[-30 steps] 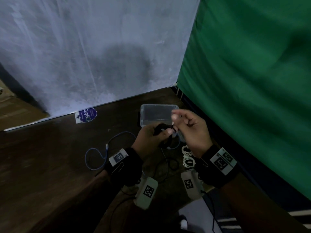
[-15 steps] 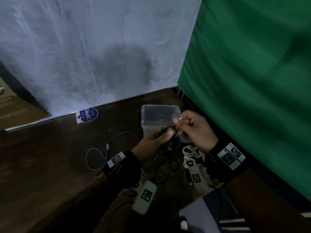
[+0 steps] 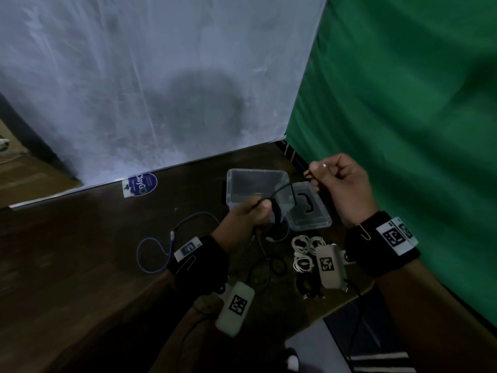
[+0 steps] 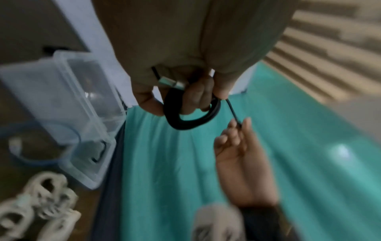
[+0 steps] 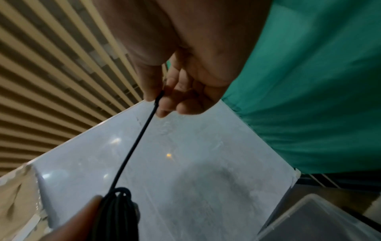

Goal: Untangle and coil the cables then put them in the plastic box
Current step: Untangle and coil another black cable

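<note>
My left hand grips a coiled black cable just in front of the clear plastic box; a silver plug lies against its palm. One taut black strand runs from the coil up to my right hand, which pinches the strand's end between thumb and fingers, raised to the right of the box. In the left wrist view that right hand holds the strand below the coil. The box looks empty.
The box's clear lid lies right of it. A blue cable loops on the brown table at left. White coiled cables and black ones lie near the front. A green cloth hangs close on the right, a white sheet behind.
My right hand has pulled away up and to the right from the left hand, drawing out a straight strand of the black cable. The left hand keeps the coil.
</note>
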The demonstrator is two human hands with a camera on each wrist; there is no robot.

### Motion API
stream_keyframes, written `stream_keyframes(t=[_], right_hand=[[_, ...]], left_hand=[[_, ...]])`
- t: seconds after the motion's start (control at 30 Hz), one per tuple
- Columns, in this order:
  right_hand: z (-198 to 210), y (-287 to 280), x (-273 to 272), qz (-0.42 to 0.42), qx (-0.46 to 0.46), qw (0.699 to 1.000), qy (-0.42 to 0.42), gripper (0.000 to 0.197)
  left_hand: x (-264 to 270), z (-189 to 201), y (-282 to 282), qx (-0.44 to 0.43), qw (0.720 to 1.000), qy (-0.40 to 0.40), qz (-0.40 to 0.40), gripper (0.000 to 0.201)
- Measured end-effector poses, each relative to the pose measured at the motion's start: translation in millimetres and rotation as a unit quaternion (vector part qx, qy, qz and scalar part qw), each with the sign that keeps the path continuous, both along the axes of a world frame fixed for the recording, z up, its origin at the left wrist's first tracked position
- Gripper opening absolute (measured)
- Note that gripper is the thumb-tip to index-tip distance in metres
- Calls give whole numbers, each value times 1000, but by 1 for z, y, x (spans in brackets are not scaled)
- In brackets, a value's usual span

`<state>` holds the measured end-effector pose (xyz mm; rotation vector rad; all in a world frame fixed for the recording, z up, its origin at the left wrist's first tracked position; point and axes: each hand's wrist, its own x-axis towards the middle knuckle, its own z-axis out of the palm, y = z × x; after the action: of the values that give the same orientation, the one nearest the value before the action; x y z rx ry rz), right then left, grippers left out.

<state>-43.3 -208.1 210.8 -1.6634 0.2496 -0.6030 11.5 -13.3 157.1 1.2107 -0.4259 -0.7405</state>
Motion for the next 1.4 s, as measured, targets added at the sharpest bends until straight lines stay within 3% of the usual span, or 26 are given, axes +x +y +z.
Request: stream_keyframes(t=[0.13, 0.23, 0.37, 0.5, 0.6, 0.7, 0.87, 0.97, 1.27, 1.33, 1.4], right_hand=[[-16, -2, -8, 93, -64, 992, 63, 12], [-33, 15, -11, 106, -72, 987, 98, 15], [-42, 35, -6, 95, 42, 988, 111, 14], [-43, 43, -1, 99, 175, 967, 156, 21], [-48, 46, -4, 151, 136, 954, 220, 22], [-58, 55, -7, 199, 137, 947, 212, 26], [-59, 61, -8, 154, 151, 959, 186, 20], [-59, 56, -6, 142, 145, 965, 167, 15], [-74, 56, -7, 188, 136, 937, 262, 21], [-83, 53, -7, 166, 91, 948, 256, 18], [-92, 49, -8, 133, 24, 958, 252, 20]], left_hand=[[15, 0, 1, -71, 997, 35, 18, 19], [25, -1, 4, -60, 998, 23, -16, 18], [30, -6, 4, -38, 998, 30, -29, 27], [30, -15, 6, -10, 999, 37, -8, 33], [28, -18, 7, -10, 1000, 20, -2, 31], [30, -18, 5, 9, 1000, -3, 23, 23], [34, -21, 9, 20, 999, -50, -3, 19], [33, -21, 9, 25, 997, -68, -4, 29], [38, -42, 1, 77, 990, -106, 45, 29], [38, -49, -2, 83, 989, -107, 66, 15], [39, -54, -5, 84, 985, -137, 55, 25]])
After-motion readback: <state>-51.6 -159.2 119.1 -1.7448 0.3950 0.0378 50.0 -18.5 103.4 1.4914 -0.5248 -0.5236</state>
